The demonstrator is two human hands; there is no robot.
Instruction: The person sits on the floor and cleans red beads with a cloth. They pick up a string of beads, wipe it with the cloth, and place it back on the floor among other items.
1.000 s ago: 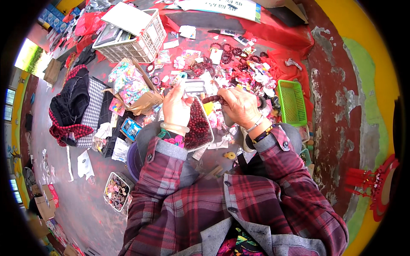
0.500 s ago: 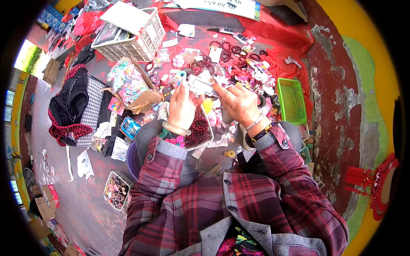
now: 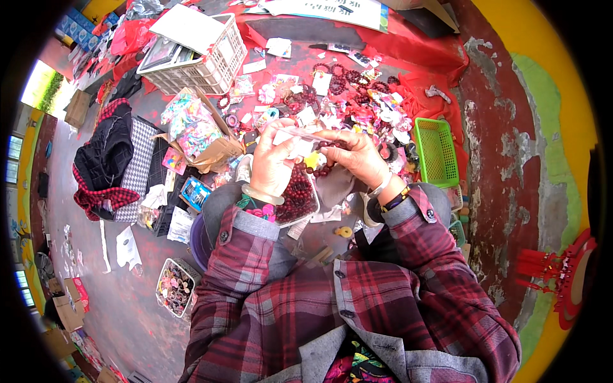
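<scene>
My left hand [image 3: 271, 167] is closed on a small clear plastic bag [image 3: 297, 145], pinched between thumb and fingers. Beside it, my right hand [image 3: 363, 158] grips a dark red bead bracelet [image 3: 323, 170], part of which hangs below the fingers. The right fingertips also meet the edge of the bag. Under my hands, between my knees, stands a white basket [image 3: 314, 205] filled with more dark red beads [image 3: 296, 195]. Past my hands lies a pile of bead bracelets [image 3: 345, 78] mixed with small packets and trinkets.
A green plastic basket [image 3: 437, 153] sits to the right. At left are a cardboard box of colourful packets [image 3: 198, 131], a large white crate [image 3: 217, 67] and a dark jacket [image 3: 105, 156]. A small basket of trinkets [image 3: 175, 288] stands on the floor at lower left.
The bag has come lower and nearer to me, and both hands have closed in around it. A dark red bead bracelet now shows in my right hand.
</scene>
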